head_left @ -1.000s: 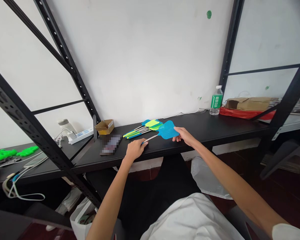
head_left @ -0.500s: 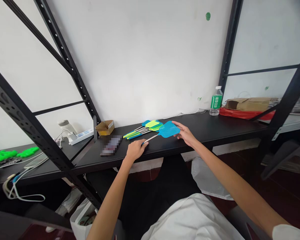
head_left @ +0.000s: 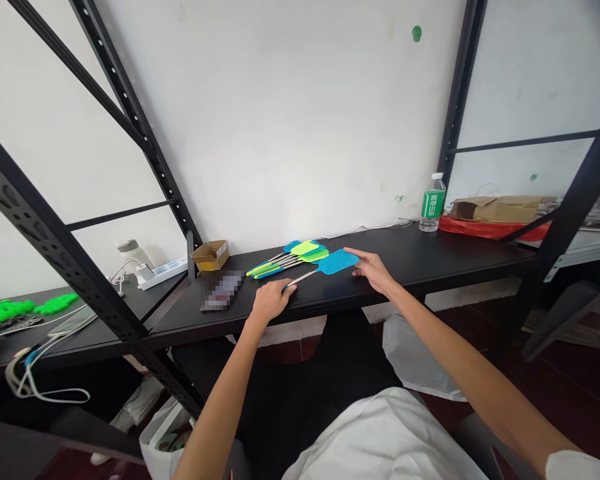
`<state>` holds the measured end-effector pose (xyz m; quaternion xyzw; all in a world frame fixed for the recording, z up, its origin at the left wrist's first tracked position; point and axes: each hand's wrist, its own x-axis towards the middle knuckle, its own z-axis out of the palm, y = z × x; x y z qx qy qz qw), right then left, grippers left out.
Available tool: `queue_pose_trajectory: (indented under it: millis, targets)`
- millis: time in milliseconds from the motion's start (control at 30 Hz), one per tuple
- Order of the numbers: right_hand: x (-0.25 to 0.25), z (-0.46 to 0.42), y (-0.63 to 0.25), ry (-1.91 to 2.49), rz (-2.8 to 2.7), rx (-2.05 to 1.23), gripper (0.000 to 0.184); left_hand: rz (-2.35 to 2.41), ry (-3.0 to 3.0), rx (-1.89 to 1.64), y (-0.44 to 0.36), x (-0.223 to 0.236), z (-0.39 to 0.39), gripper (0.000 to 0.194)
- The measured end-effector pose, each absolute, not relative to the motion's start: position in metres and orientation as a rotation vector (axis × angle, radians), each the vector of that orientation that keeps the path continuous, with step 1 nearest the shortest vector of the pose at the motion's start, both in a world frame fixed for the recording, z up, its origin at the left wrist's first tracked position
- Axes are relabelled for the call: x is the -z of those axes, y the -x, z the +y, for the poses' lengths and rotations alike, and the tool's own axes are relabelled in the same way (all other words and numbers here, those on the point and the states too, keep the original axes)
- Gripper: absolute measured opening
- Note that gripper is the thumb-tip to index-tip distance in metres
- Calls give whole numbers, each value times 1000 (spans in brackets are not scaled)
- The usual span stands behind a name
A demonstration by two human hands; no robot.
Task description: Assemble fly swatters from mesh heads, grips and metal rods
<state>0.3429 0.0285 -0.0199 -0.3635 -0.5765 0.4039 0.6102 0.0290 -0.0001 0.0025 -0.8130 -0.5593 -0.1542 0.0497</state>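
Observation:
A blue fly swatter (head_left: 338, 262) with a thin metal rod is held over the front of the black shelf. My left hand (head_left: 271, 300) is closed around its handle, most of which the fingers hide. At the far edge of the blue mesh head, my right hand (head_left: 373, 271) pinches it between thumb and fingers. Just behind lies a pile of several fly swatters (head_left: 306, 250) in blue, green and yellow-green, their handles pointing left.
A small open cardboard box (head_left: 210, 256) and a blurred flat item (head_left: 223, 291) stand left on the shelf (head_left: 400, 257). To the right are a water bottle (head_left: 432, 203) and a flattened carton (head_left: 500, 208) on red plastic. Black metal posts (head_left: 125, 100) frame both sides.
The blue head has tipped flatter, its upper edge dropping a little. My right fingers have lowered slightly with it, while my left hand stays in place.

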Motion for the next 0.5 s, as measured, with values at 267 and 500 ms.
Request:
queue_pose_trajectory:
  millis: [267, 500]
  targets:
    - [23, 30, -345, 823, -1324, -907, 32, -1709, 2471, 484, -29, -2, 0, 40]
    - [19, 27, -343, 873, -1286, -924, 34, -1751, 2472, 460, -31, -6, -4, 40]
